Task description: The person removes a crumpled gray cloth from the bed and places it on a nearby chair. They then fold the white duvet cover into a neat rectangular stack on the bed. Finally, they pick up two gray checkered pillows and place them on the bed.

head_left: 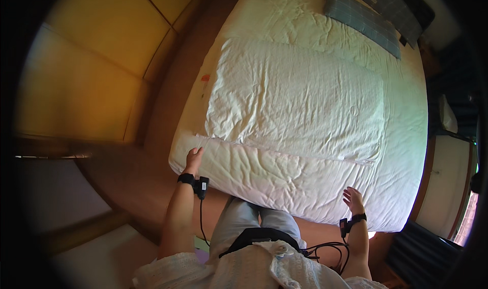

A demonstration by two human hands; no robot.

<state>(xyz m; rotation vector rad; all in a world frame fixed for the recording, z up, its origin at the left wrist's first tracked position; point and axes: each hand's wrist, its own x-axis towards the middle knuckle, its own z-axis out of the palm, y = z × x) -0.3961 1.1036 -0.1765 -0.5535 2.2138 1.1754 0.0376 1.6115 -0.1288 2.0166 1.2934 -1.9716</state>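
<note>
A white folded quilt or cover (300, 96) lies flat and wrinkled over the middle of a bed whose mattress wears a pale, creased sheet (290, 180). My left hand (193, 159) is at the bed's near left edge, just below the quilt's near left corner. Its fingers point forward, thumb a little apart, and I see nothing held. Over the near right part of the sheet is my right hand (355, 199), its fingers spread and nothing in them. From this view I cannot tell whether either hand touches the sheet.
Two grey checked pillows (363, 22) lie at the far right end of the bed. Yellow cabinet doors (91, 81) stand to the left, across a strip of brown floor (170, 93). A white panel (442, 185) is on the right. Black cables (325, 246) hang by my waist.
</note>
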